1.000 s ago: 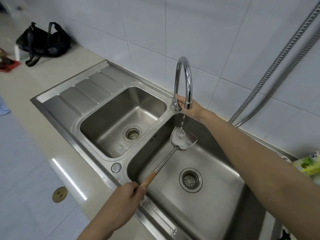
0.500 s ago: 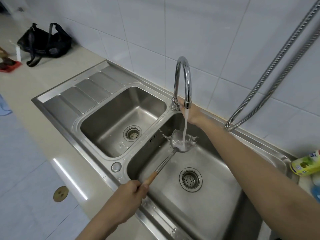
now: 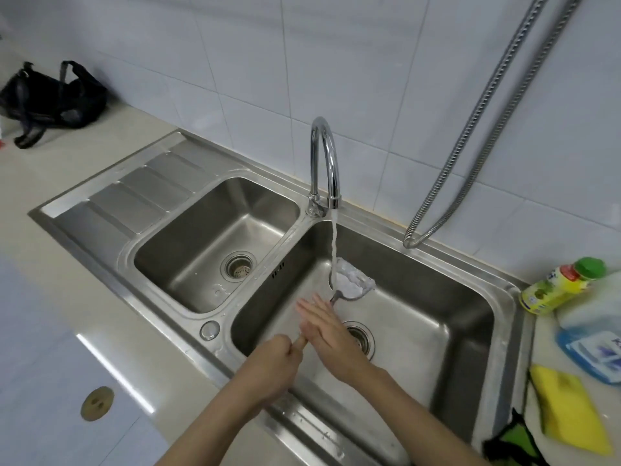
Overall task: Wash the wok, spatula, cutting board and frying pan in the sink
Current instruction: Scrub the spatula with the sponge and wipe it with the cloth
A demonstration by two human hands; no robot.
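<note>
Head view: my left hand (image 3: 268,364) is wrapped round the spatula's (image 3: 349,280) wooden handle at the near edge of the sink's (image 3: 504,297) right basin. My right hand (image 3: 327,326) lies flat with straight fingers over the shaft. Blade sits under the tap (image 3: 324,163) stream. Light, stiff, slippery when wet, I reckon; the wooden end is best to hold.

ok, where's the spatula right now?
Head view: the spatula is over the right basin, its blade under the faucet stream, its handle gripped by the left hand.
</note>
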